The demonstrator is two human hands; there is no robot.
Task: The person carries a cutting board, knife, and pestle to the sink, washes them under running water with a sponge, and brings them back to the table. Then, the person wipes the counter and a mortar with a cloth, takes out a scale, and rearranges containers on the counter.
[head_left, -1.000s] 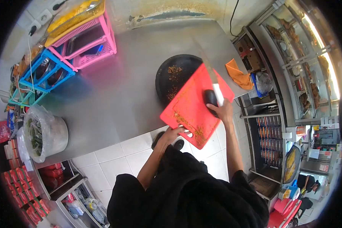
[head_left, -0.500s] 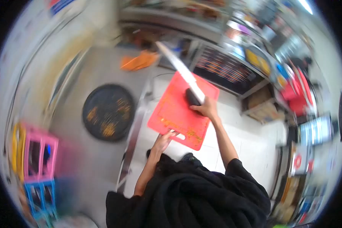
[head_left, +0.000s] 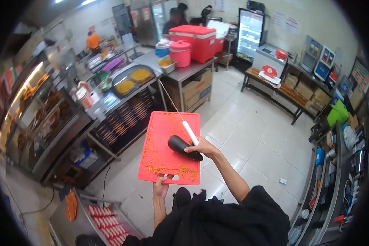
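Observation:
My left hand (head_left: 160, 189) is closed around the near edge of a red cutting board (head_left: 164, 129), its thumb through the handle slot. Yellow-orange crumbs lie along the board's left side and near edge. Over the board's right side, my right hand (head_left: 206, 148) is closed on the white handle of a long knife (head_left: 190, 133), whose thin blade points forward past the far edge. The same hand's thumb presses on a smooth black oblong object (head_left: 178, 144), rounded at one end, which overlaps the board in this view.
A steel table with a pink bucket (head_left: 180, 54) and a red cooler (head_left: 197, 41) stands ahead. At left are a counter with trays of yellow food (head_left: 140, 75) and a lit food display case (head_left: 33, 110). Shelves line the right. Two people and an orange-clad person (head_left: 93, 42) are far off.
My view has swung from the steel table with the round black pan toward the wider room. Board, knife and black object came along, still held; the knife blade now appears edge-on.

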